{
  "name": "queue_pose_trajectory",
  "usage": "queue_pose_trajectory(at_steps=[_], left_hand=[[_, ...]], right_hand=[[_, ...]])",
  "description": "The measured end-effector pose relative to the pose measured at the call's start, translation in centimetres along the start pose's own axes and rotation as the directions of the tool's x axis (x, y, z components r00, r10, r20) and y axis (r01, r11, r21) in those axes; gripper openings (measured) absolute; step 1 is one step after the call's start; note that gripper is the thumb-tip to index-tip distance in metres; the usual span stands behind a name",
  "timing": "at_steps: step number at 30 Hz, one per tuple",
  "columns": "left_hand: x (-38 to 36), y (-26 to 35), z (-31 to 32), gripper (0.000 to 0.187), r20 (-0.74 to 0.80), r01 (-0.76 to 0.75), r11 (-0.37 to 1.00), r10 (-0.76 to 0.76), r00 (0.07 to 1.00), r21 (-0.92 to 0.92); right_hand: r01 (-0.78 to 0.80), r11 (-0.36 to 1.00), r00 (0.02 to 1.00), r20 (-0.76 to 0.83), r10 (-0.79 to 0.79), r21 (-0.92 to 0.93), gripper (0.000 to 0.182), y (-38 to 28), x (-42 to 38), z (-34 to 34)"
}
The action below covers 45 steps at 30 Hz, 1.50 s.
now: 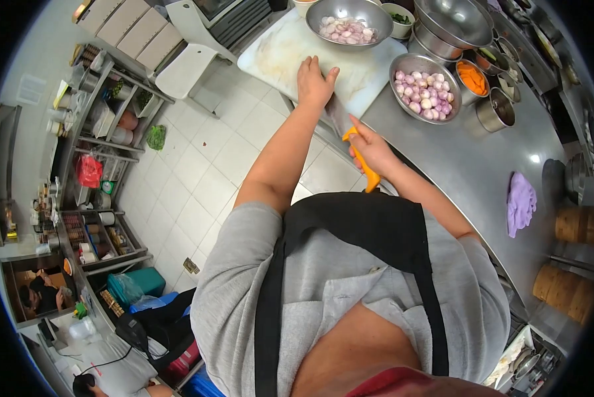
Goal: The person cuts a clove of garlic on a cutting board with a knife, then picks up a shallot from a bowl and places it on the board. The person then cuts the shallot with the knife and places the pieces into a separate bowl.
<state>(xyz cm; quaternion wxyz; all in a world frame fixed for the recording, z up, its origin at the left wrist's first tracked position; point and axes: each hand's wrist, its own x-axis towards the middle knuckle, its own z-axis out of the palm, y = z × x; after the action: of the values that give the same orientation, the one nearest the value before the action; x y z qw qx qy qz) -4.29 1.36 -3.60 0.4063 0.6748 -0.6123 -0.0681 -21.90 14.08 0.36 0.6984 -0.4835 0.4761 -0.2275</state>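
Note:
My right hand (372, 149) is closed round the orange handle of a knife (339, 119), whose blade points up toward the edge of a white cutting board (280, 53). My left hand (315, 83) lies flat on the board with fingers spread, near the blade tip, which is partly hidden. A metal bowl of sliced shallots (347, 30) sits at the board's far side. To the right, a second metal bowl holds whole peeled shallots (424, 92).
Beside the bowls stand a container of orange pieces (471, 78) and an empty metal pot (495, 111). A purple cloth (521, 204) lies on the steel counter (469, 172). Shelves (111, 109) and a white chair (186, 69) are at left. Another person (115, 367) is at lower left.

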Motion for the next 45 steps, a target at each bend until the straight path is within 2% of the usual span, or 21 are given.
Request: queue_pose_trajectory(at_steps=[3, 10, 12, 16, 20, 22, 23, 24, 26, 27, 28, 30, 32, 34, 36, 37, 38, 40, 41, 43, 45], left_hand=[[0.1, -0.7, 0.4, 0.052, -0.073, 0.073, 0.995, -0.078, 0.994, -0.065], [1.5, -1.0, -0.9, 0.039, -0.182, 0.09, 0.981, -0.122, 0.976, -0.174], [3.2, 0.7, -1.5, 0.037, -0.249, 0.028, 0.985, -0.071, 0.966, -0.172], [9.2, 6.2, -2.7, 0.03, -0.369, -0.315, 0.948, 0.278, 0.887, -0.043], [14.9, 10.3, -2.9, 0.025, -0.389, -0.419, 0.898, 0.342, 0.855, -0.131], [16.6, 11.7, -2.4, 0.021, -0.358, -0.291, 0.92, 0.187, 0.915, -0.263], [17.7, 11.5, -1.4, 0.019, -0.42, -0.319, 0.902, 0.18, 0.89, -0.29], [18.3, 11.1, -0.4, 0.019, -0.415, -0.322, 0.9, 0.183, 0.891, -0.293], [19.0, 9.5, 2.2, 0.023, -0.42, -0.368, 0.926, 0.305, 0.855, -0.078], [19.2, 8.0, 3.6, 0.031, -0.065, -0.26, 0.965, 0.262, 0.963, 0.038], [18.5, 7.3, 4.2, 0.031, -0.056, -0.261, 0.965, 0.263, 0.963, 0.036], [18.1, 6.9, 5.7, 0.035, 0.073, -0.263, 0.878, 0.255, 0.964, 0.4], [18.3, 9.7, 4.4, 0.031, 0.117, -0.219, 0.923, 0.191, 0.975, 0.316], [18.9, 9.1, 4.7, 0.033, -0.134, -0.311, 0.946, 0.321, 0.937, 0.09], [19.1, 9.9, 4.5, 0.06, 0.11, -0.084, 0.965, 0.058, 0.992, 0.25], [19.1, 10.3, 4.3, 0.084, 0.265, -0.117, 0.888, -0.006, 0.964, 0.445], [16.9, 10.4, 4.9, 0.078, 0.059, -0.18, 0.638, 0.205, 0.977, 0.749], [15.9, 12.0, 3.7, 0.06, -0.007, -0.303, 0.624, 0.444, 0.896, 0.72], [15.4, 13.4, 3.5, 0.06, -0.004, -0.308, 0.619, 0.449, 0.894, 0.723], [13.0, 16.1, 4.7, 0.039, 0.199, -0.452, 0.864, 0.414, 0.888, 0.222], [9.6, 17.5, 7.4, 0.028, 0.581, -0.437, 0.898, 0.385, 0.718, -0.055]], right_hand=[[0.021, 1.0, 0.998, 0.056, -0.022, 0.017, 0.054, 0.3, 0.8, 0.8], [0.064, 0.998, 0.985, 0.16, -0.067, 0.023, 0.054, -2.6, 0.1, 0.3], [0.078, 0.996, 0.981, 0.173, -0.083, 0.034, 0.053, -4.4, -0.8, -0.3], [0.23, 0.969, 0.966, 0.101, -0.238, 0.086, 0.054, -8.1, -3.0, -2.5], [0.339, 0.927, 0.929, 0.1, -0.357, 0.161, 0.053, -9.6, -6.2, -5.9], [0.341, 0.929, 0.934, 0.061, -0.352, 0.142, 0.052, -9.3, -8.4, -7.7], [0.334, 0.935, 0.941, 0.021, -0.339, 0.12, 0.052, -8.9, -9.4, -8.6], [0.324, 0.941, 0.946, -0.018, -0.324, 0.099, 0.051, -8.5, -10.5, -9.5], [0.35, 0.934, 0.934, -0.096, -0.343, 0.066, 0.052, -7.5, -12.5, -10.9], [0.371, 0.928, 0.918, -0.162, -0.362, 0.027, 0.053, -6.8, -13.5, -11.4], [0.366, 0.93, 0.919, -0.169, -0.356, 0.031, 0.053, -6.3, -14.3, -11.8], [0.392, 0.92, 0.885, -0.28, -0.373, 0.013, 0.053, -5.9, -15.7, -12.7], [0.378, 0.926, 0.871, -0.333, -0.361, -0.017, 0.053, -5.8, -17.0, -13.1], [0.447, 0.894, 0.822, -0.387, -0.418, -0.015, 0.052, -5.0, -17.7, -13.7], [0.444, 0.896, 0.811, -0.419, -0.408, -0.013, 0.051, -4.9, -18.0, -14.1], [0.482, 0.876, 0.787, -0.432, -0.44, -0.016, 0.051, -4.8, -17.9, -14.2], [0.521, 0.854, 0.762, -0.442, -0.473, -0.017, 0.051, -4.6, -17.8, -14.4], [0.541, 0.841, 0.748, -0.453, -0.485, -0.006, 0.052, -4.5, -17.8, -14.8], [0.561, 0.828, 0.736, -0.459, -0.498, 0.002, 0.052, -4.6, -17.7, -15.0], [0.574, 0.818, 0.733, -0.458, -0.503, 0.021, 0.052, -4.8, -17.8, -15.1], [0.59, 0.807, 0.722, -0.464, -0.513, 0.025, 0.052, -5.0, -17.8, -15.2]])
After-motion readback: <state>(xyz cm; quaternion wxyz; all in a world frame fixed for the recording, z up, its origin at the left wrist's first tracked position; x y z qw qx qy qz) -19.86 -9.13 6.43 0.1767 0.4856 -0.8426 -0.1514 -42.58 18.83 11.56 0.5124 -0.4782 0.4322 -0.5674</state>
